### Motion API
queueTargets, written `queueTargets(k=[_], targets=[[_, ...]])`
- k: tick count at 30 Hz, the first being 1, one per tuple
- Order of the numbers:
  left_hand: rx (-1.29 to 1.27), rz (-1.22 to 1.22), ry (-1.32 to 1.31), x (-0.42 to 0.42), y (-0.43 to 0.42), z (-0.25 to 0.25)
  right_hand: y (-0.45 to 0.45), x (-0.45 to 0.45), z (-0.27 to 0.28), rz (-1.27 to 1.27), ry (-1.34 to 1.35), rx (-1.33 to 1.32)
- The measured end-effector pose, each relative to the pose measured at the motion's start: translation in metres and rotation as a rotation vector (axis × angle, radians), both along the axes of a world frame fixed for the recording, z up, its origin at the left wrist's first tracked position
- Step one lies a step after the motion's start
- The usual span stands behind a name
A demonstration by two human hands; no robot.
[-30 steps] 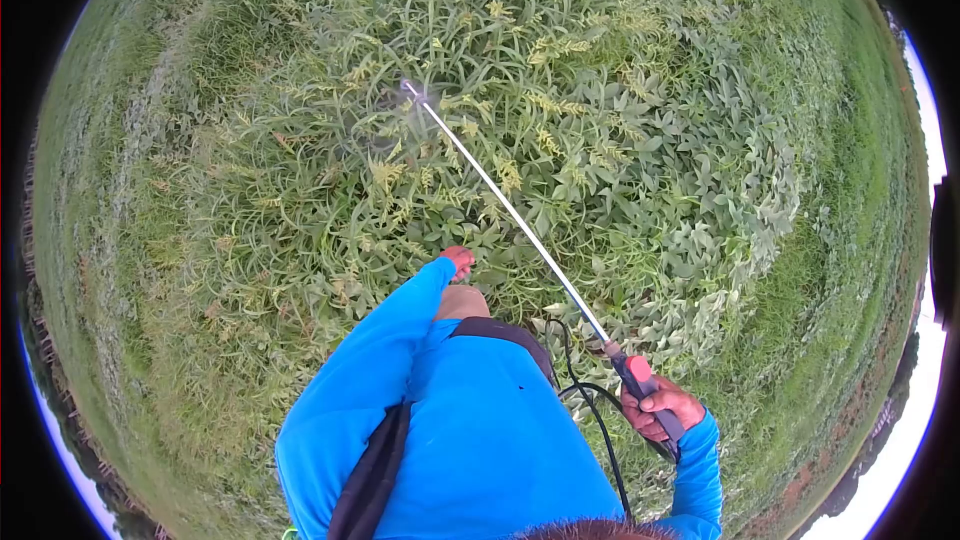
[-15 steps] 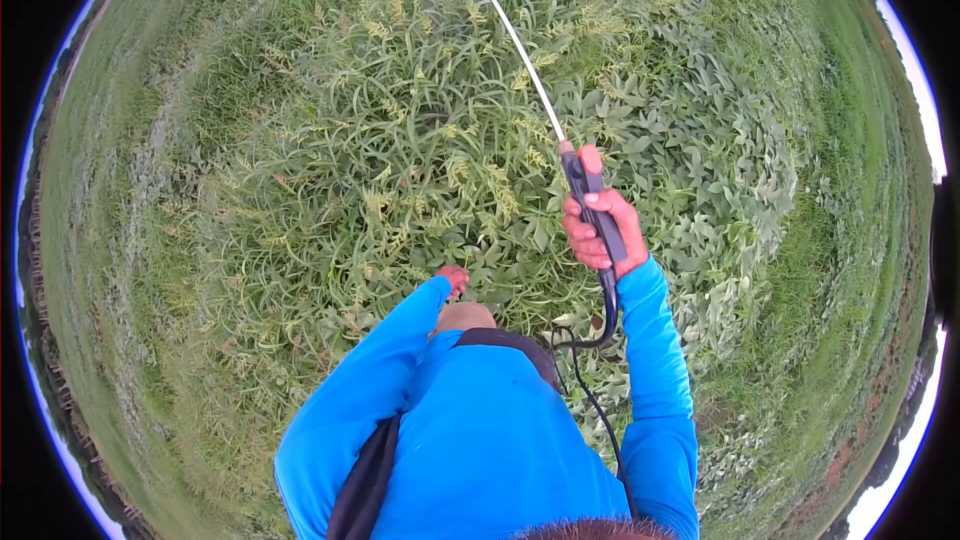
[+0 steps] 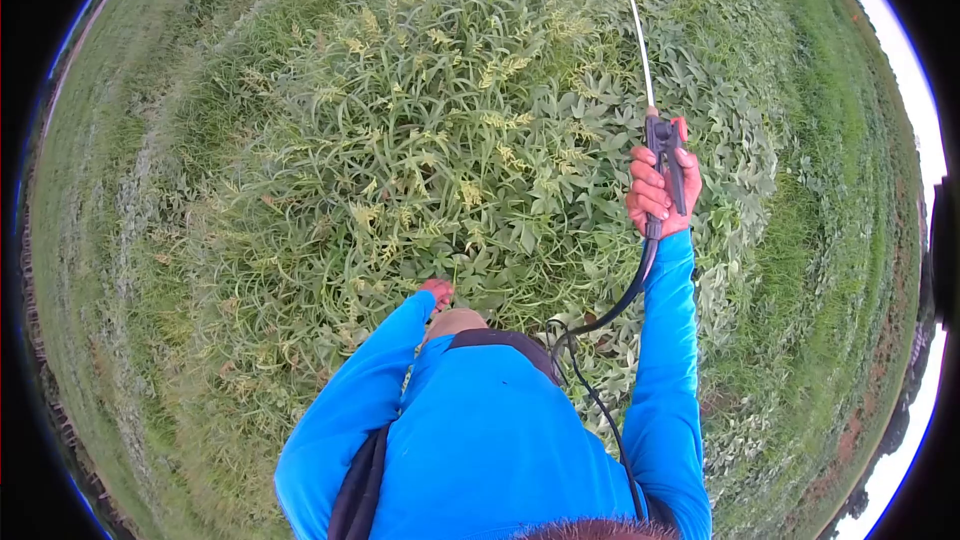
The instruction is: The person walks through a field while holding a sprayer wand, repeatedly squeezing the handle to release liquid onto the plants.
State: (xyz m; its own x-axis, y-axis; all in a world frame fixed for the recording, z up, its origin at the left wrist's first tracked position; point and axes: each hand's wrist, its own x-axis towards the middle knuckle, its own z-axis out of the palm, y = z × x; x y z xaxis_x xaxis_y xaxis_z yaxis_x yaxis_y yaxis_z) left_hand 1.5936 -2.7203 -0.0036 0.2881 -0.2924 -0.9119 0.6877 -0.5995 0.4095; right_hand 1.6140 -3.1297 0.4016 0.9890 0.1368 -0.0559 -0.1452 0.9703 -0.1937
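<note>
My right hand [image 3: 662,192] is wrapped round the dark handle of a spray wand [image 3: 637,25], held out ahead on the right. The handle has a red part at its top, and the thin pale lance reaches up to the top edge of the view. From the handle's lower end a black hose [image 3: 625,302] curves down beside my body. My left hand [image 3: 438,292] hangs low near my leg, just above the leaves; its fingers look curled, and what they hold, if anything, is too small to make out.
Tall grass with yellowish seed heads [image 3: 430,130] grows thickly in front of me. Broad-leaved plants [image 3: 715,130] spread to the right. A dark strap [image 3: 360,485] hangs over my blue shirt [image 3: 490,440]. Field rows curve away on both sides.
My right hand has moved up and forward with the wand, then farther right. The lance now points upward instead of up-left. My left hand has shifted slightly down and left.
</note>
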Motion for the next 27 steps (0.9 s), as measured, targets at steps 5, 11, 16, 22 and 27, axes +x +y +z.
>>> queueTargets(k=[5,11,16,22,27], targets=[[0.068,-0.016,0.020,-0.003,-0.002,-0.007,0.004,-0.072,-0.024,-0.052,-0.053,0.222],[-0.014,-0.057,0.030,-0.003,-0.028,-0.012,0.040,-0.157,-0.026,-0.068,0.065,0.270],[-0.067,-0.145,0.019,0.007,-0.064,-0.012,0.044,-0.228,-0.030,0.042,0.140,0.311],[-0.076,-0.186,-0.022,0.018,-0.087,-0.015,0.027,-0.247,-0.030,0.005,0.317,0.292],[-0.039,-0.213,-0.011,0.027,-0.088,-0.003,0.007,-0.216,-0.052,-0.088,0.440,0.095]])
